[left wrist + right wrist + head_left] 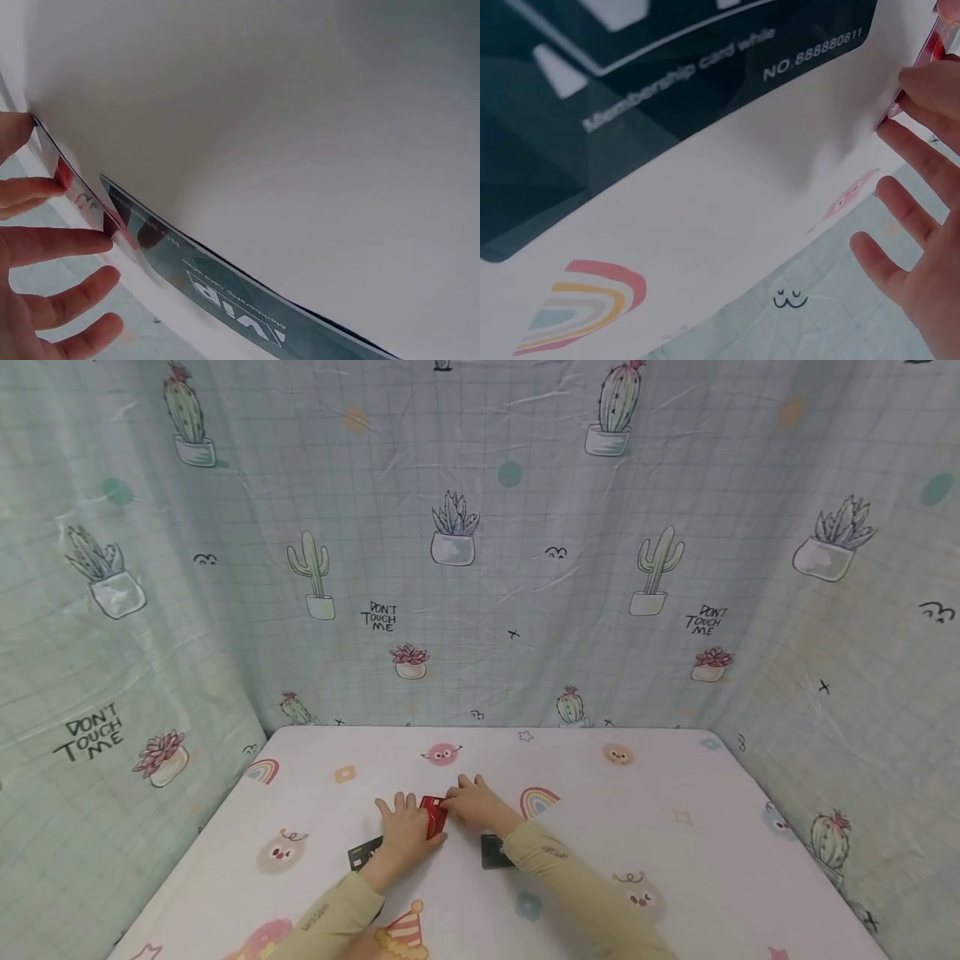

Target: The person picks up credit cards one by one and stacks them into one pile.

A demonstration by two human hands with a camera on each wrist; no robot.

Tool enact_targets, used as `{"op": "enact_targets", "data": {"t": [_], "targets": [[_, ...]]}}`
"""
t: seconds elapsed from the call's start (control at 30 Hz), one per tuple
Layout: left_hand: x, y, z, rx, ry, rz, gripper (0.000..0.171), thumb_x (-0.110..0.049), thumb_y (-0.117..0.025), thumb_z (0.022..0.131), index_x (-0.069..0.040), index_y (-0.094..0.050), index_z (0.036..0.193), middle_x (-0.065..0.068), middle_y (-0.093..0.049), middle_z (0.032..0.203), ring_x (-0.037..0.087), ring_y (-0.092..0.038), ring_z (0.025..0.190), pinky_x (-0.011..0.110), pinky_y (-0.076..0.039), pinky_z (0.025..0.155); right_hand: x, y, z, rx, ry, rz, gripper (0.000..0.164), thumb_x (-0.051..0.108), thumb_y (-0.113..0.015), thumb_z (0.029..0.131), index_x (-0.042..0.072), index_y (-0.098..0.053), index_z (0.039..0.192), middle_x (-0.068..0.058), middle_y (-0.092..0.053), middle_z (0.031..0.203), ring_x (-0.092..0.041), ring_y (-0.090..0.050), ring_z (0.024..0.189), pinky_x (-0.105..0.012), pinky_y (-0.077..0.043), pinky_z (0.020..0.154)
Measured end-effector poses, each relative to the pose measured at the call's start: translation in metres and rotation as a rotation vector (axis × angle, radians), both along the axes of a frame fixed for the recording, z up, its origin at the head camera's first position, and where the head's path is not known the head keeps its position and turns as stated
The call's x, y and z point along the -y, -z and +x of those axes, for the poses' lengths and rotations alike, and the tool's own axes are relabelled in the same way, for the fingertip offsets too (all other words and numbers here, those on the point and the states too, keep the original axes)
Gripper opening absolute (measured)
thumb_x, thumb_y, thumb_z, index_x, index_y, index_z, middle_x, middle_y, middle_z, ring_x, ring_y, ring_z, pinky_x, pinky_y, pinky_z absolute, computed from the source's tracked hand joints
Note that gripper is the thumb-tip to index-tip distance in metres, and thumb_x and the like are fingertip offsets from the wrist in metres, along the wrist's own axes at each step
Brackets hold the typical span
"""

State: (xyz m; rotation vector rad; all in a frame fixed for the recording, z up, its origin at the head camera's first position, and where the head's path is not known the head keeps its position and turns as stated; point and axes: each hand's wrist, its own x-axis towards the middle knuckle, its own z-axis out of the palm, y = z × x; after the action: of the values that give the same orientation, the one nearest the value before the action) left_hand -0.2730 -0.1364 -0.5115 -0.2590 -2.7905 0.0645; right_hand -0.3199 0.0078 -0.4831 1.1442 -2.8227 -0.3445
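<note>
A red card (pixel 434 815) lies between the two hands near the middle of the table. My left hand (pixel 403 835) holds it by the left side, thumb at the near edge and the other fingers spread. In the left wrist view the red card (pixel 81 196) shows between thumb and fingers, low over the tabletop. At its upper right corner my right hand (pixel 480 806) pinches the card with thumb and index finger, the remaining fingers fanned out. A dark green VIP card (pixel 363 853) lies partly behind the left hand. Another dark membership card (pixel 495 852) sits below the right wrist, partly covered by the sleeve.
The white tabletop (pixel 637 827) has printed cartoon figures and rainbows. A curtain (pixel 480 585) with cactus prints hangs along the table's back and both sides.
</note>
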Motion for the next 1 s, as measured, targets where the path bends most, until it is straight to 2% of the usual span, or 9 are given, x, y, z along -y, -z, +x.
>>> {"op": "enact_targets", "data": {"t": [0.13,0.23,0.4,0.53,0.63,0.77,0.87,1.0], "targets": [[0.001,-0.003,0.002,0.025,0.026,-0.008,0.049,-0.052,-0.064,0.071,-0.003,-0.063,0.079,0.017,-0.054,0.086,0.036,-0.045,0.093,0.068,-0.025,0.085,-0.002,0.0,0.001,0.002,-0.007,0.006,0.026,0.027,-0.059,0.084,0.033,-0.062,0.109,0.011,-0.059,0.107,-0.011,-0.044,0.1,-0.041,-0.04,0.092],[0.004,-0.005,0.003,0.055,0.065,0.006,0.044,-0.046,-0.065,0.073,-0.004,-0.063,0.083,0.016,-0.054,0.084,0.035,-0.044,0.092,0.067,-0.026,0.083,-0.004,0.001,-0.001,0.002,-0.016,-0.012,0.026,0.029,-0.06,0.083,0.032,-0.061,0.108,0.011,-0.058,0.109,-0.011,-0.044,0.101,-0.041,-0.04,0.093],[0.011,-0.006,0.001,0.103,0.148,0.018,0.044,-0.043,-0.064,0.075,-0.004,-0.062,0.095,0.014,-0.054,0.087,0.032,-0.043,0.092,0.065,-0.027,0.082,-0.008,0.004,-0.001,0.019,-0.019,-0.043,0.034,0.033,-0.061,0.083,0.029,-0.055,0.116,0.011,-0.054,0.122,-0.011,-0.045,0.107,-0.041,-0.04,0.095],[0.018,-0.003,-0.002,0.137,0.19,0.01,0.047,-0.044,-0.062,0.077,-0.005,-0.061,0.103,0.012,-0.056,0.094,0.029,-0.043,0.093,0.065,-0.027,0.083,-0.011,0.004,0.002,0.044,-0.012,-0.071,0.042,0.035,-0.061,0.082,0.026,-0.05,0.121,0.01,-0.055,0.121,-0.011,-0.045,0.104,-0.039,-0.04,0.093],[0.022,-0.001,-0.003,0.15,0.203,0.016,0.049,-0.045,-0.062,0.076,-0.005,-0.061,0.104,0.011,-0.057,0.097,0.029,-0.044,0.095,0.066,-0.026,0.086,-0.012,0.004,0.003,0.042,-0.019,-0.081,0.044,0.037,-0.06,0.082,0.024,-0.049,0.123,0.01,-0.056,0.119,-0.01,-0.045,0.1,-0.036,-0.04,0.09],[0.026,-0.001,-0.002,0.119,0.214,0.014,0.05,-0.049,-0.064,0.074,-0.004,-0.061,0.097,0.011,-0.056,0.093,0.029,-0.045,0.093,0.067,-0.026,0.085,-0.012,0.005,0.003,0.015,-0.03,-0.058,0.046,0.042,-0.059,0.081,0.026,-0.049,0.124,0.011,-0.056,0.119,-0.009,-0.044,0.099,-0.032,-0.04,0.085],[0.029,-0.002,-0.003,0.074,0.244,-0.007,0.049,-0.05,-0.066,0.07,-0.005,-0.061,0.089,0.009,-0.055,0.085,0.027,-0.045,0.089,0.066,-0.029,0.082,-0.011,0.006,0.003,-0.007,-0.036,-0.044,0.046,0.044,-0.059,0.08,0.027,-0.05,0.122,0.012,-0.056,0.116,-0.008,-0.044,0.098,-0.03,-0.04,0.084],[0.032,-0.002,-0.004,0.038,0.285,-0.047,0.049,-0.05,-0.068,0.067,-0.006,-0.06,0.087,0.007,-0.054,0.082,0.026,-0.045,0.087,0.065,-0.032,0.08,-0.01,0.006,0.002,-0.025,-0.045,-0.041,0.046,0.046,-0.059,0.079,0.027,-0.052,0.12,0.012,-0.056,0.113,-0.008,-0.042,0.095,-0.028,-0.04,0.081]]}}
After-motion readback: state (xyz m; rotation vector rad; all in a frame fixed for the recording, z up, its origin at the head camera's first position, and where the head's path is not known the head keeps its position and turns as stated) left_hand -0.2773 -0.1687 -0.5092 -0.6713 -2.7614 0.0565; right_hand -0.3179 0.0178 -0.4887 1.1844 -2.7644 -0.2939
